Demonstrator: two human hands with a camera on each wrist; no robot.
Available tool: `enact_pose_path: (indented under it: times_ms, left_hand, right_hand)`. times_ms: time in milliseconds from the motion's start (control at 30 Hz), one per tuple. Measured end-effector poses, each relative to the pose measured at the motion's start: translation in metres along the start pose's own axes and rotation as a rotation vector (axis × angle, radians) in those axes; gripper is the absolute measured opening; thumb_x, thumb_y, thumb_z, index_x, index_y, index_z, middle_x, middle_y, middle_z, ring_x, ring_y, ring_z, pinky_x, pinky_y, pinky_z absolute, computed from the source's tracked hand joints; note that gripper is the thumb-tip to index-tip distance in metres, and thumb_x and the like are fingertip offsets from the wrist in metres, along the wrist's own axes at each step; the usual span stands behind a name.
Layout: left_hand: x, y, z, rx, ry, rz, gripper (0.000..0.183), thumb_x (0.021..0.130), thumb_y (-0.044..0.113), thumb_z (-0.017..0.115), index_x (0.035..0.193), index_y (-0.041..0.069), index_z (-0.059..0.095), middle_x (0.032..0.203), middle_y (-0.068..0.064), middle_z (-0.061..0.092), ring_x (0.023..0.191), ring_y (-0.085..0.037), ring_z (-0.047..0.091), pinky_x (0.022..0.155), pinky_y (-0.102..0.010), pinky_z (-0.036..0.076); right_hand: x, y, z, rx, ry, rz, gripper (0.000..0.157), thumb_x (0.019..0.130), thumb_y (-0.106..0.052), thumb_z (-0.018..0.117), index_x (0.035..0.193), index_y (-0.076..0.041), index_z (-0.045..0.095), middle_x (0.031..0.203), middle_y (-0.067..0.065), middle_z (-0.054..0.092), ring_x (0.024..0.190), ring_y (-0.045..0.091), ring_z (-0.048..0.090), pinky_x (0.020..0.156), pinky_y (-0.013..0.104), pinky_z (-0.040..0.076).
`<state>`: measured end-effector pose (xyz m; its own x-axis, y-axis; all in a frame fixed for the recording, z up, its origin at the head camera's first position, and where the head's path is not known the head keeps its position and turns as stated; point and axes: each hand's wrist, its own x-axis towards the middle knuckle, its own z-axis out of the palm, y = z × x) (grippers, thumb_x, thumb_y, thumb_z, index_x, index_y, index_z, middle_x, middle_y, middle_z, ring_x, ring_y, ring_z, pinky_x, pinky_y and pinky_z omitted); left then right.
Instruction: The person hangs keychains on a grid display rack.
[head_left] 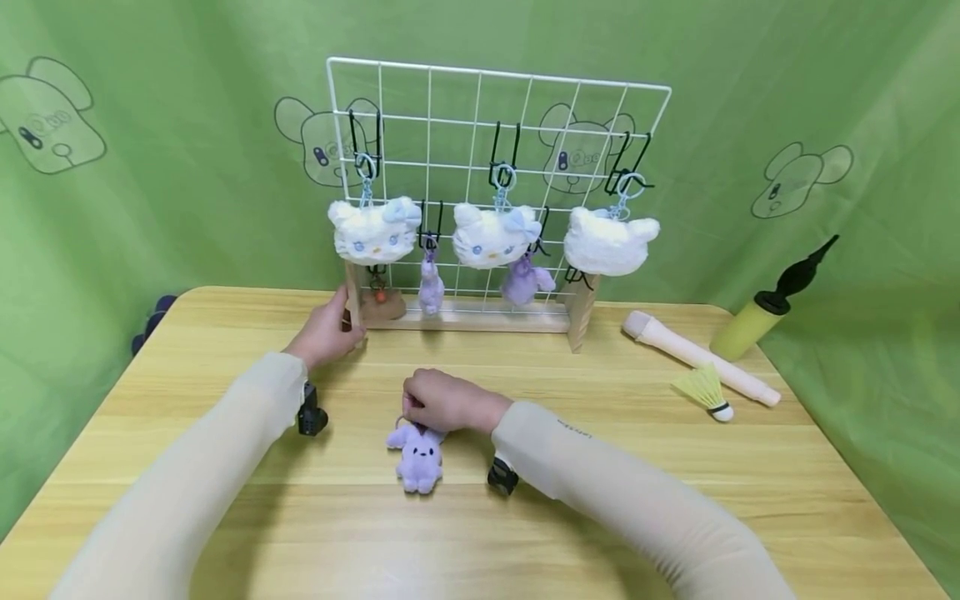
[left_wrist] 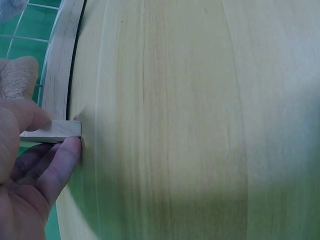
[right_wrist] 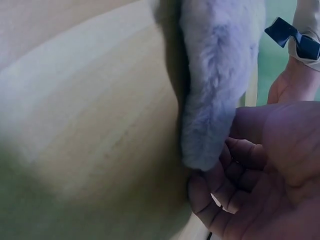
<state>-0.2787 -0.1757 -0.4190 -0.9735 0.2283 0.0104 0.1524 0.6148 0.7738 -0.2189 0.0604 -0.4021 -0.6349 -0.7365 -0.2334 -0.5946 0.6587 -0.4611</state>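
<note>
My left hand (head_left: 326, 329) grips the left wooden foot (left_wrist: 52, 131) of a white wire display rack, thumb on one side and fingers on the other. In front of the rack, my right hand (head_left: 453, 400) holds a purple plush keychain (head_left: 418, 462) by the ring at its top. The toy's face points toward me, just over or on the table; contact is unclear. In the right wrist view its fur (right_wrist: 215, 75) fills the upper middle beside my curled fingers. Two more purple plush keychains (head_left: 431, 287) hang from black hooks low on the grid.
Three white cat plush keychains (head_left: 375, 233) hang from higher hooks. A brown plush (head_left: 384, 308) hangs low behind the left foot. At the table's right lie a pale toy microphone (head_left: 701, 358) and a yellow shuttlecock (head_left: 705, 390), near a yellow-green pump (head_left: 750, 325). Green curtain (head_left: 862, 83) surrounds the table.
</note>
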Motion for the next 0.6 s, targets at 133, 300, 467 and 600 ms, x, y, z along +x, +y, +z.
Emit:
enact_pose_path:
  times_ms: [133,300,467,600]
  left_hand:
    - [-0.001,0.0,0.0,0.003,0.004,0.019,0.081,0.096,-0.002,0.06,0.164,-0.003,0.016,0.121,-0.039,0.065,0.102,-0.044,0.071,0.075,-0.036,0.067]
    - [-0.001,-0.001,-0.001,-0.005,0.003,0.022,0.08,0.095,-0.001,0.06,0.163,-0.003,0.018,0.119,-0.038,0.066,0.1,-0.042,0.071,0.074,-0.034,0.067]
    - [0.0,-0.001,-0.002,-0.011,-0.005,0.015,0.081,0.096,0.0,0.06,0.164,-0.002,0.016,0.121,-0.038,0.065,0.104,-0.044,0.071,0.076,-0.035,0.068]
    - [0.001,-0.002,-0.002,-0.003,-0.008,0.02,0.078,0.096,0.0,0.06,0.162,-0.003,0.019,0.123,-0.039,0.065,0.109,-0.046,0.07,0.078,-0.037,0.068]
  right_hand:
    - [-0.004,0.0,-0.004,0.047,0.021,0.015,0.016,0.109,-0.011,0.052,0.099,-0.006,0.063,0.091,0.002,0.062,0.08,0.01,0.052,0.074,0.022,0.049]
    - [-0.009,0.006,-0.01,0.134,0.077,0.009,0.011,0.11,-0.01,0.05,0.103,-0.005,0.057,0.089,0.002,0.058,0.078,0.01,0.051,0.067,0.02,0.045]
    - [-0.011,0.017,-0.01,0.217,0.146,-0.01,0.008,0.108,-0.009,0.053,0.104,-0.004,0.058,0.083,0.002,0.06,0.074,0.007,0.051,0.065,0.017,0.045]
    - [-0.013,0.026,-0.01,0.34,0.2,-0.012,0.01,0.106,-0.009,0.057,0.109,-0.001,0.062,0.084,0.009,0.071,0.074,0.006,0.059,0.069,0.017,0.052]
